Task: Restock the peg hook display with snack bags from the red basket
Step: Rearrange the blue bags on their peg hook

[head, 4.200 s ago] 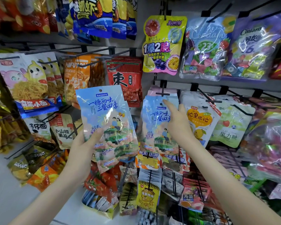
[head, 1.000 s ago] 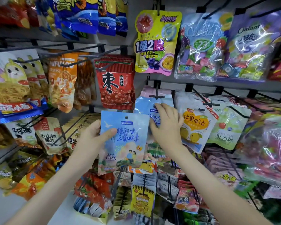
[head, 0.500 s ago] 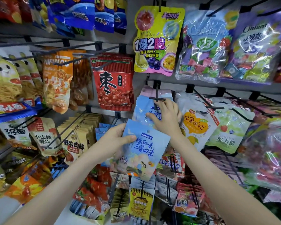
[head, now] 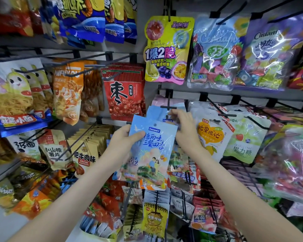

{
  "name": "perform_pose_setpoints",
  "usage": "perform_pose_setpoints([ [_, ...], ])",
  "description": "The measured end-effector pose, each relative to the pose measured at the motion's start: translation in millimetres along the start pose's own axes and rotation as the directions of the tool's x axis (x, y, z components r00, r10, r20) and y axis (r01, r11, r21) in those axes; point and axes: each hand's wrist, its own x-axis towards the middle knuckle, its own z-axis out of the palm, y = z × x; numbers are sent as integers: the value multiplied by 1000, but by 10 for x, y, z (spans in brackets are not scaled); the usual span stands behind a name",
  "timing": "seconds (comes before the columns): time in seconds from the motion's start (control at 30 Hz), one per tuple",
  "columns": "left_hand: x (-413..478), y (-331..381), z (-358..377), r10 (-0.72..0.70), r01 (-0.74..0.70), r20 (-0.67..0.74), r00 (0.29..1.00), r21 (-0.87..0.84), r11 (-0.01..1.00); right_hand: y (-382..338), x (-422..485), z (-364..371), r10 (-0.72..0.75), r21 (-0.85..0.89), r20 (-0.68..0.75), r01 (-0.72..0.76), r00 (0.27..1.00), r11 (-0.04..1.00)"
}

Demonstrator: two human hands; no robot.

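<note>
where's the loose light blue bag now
The light blue bag is centre of the head view, gripped by the left hand, just below the peg hook, right hand beside its top corner.

Lighting is bright and even, glare streaks the clear candy bags [head: 217, 55] above-right of the fingers [head: 178, 116], and frame edges appear bowed and blurred.

Grey back panel [head: 151, 91] with a grey horizontal rail [head: 248, 96] across it. Pale flat surface [head: 0, 229] at lower left. Bright light glares on clear candy bags [head: 215, 55] at upper right.
</note>
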Motion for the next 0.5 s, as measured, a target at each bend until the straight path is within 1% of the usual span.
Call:
perform_pose_setpoints([
  [0.03, -10, 18, 22, -4, 4, -20, 1000, -7, 1000, -25, -13, -73, 42, 149, 56, -50, 998, 987],
  [0.1, -39, 55, 60, -3, 2, -40, 999, -26, 1000, -92, -37, -241, 102, 400, 114, -140, 988, 906],
  [0.13, -55, 76, 83, 3, -4, -51, 999, -16, 1000, -116, -45, -323, 116, 471, 116, -158, 986, 868],
  [0.2, -81, 110, 141, 20, -18, -72, 997, 30, 999, -161, -74, -451, 111, 521, 130, -163, 985, 838],
  [0.27, -107, 147, 202, 41, -38, -77, 996, 34, 999, -209, -124, -506, 70, 468, 159, -138, 985, 873],
  [0.37, -102, 193, 292, 71, -67, -66, 995, 52, 996, -259, -162, -492, -61, 214, 196, 18, 979, 977],
  [0.43, -82, 211, 344, 95, -89, -60, 994, 86, 992, -272, -155, -442, -104, 23, 200, 101, 974, 995],
  [0.5, -48, 199, 386, 116, -110, -65, 991, 92, 990, -279, -147, -403, -97, -88, 166, 113, 981, 990],
])
